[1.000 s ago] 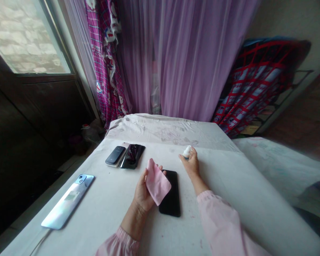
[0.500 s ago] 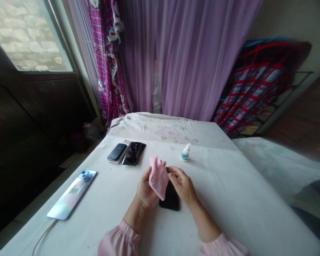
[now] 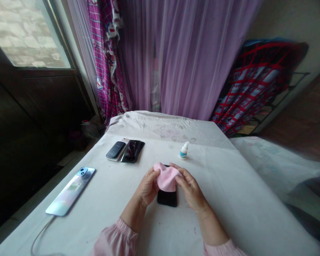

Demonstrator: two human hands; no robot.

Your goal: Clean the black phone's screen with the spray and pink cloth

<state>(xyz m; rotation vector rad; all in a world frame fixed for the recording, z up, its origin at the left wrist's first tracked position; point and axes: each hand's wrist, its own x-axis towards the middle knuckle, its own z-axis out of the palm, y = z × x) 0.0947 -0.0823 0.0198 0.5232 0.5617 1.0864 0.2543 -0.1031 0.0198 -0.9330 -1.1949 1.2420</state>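
A small pink cloth (image 3: pixel 166 179) is stretched between my two hands, above a black phone (image 3: pixel 167 199) lying on the white-covered table. My left hand (image 3: pixel 148 185) pinches the cloth's left edge between thumb and fingers. On the other side, my right hand (image 3: pixel 188 185) grips its right edge, thumb on top. The cloth hides the middle of the phone; a sliver of its far end shows behind. I cannot tell whether the cloth touches the phone.
Beyond my hands stands a small white bottle (image 3: pixel 184 151) with a blue label. Several phones (image 3: pixel 132 151) lie grouped at the back left. A silvery-blue phone (image 3: pixel 71 192) with a cable (image 3: pixel 41 234) attached lies face down near the table's left edge.
My right hand has taken hold of the cloth's right side. The cloth, earlier hanging from my left hand, is now spread sideways across the phone's middle.
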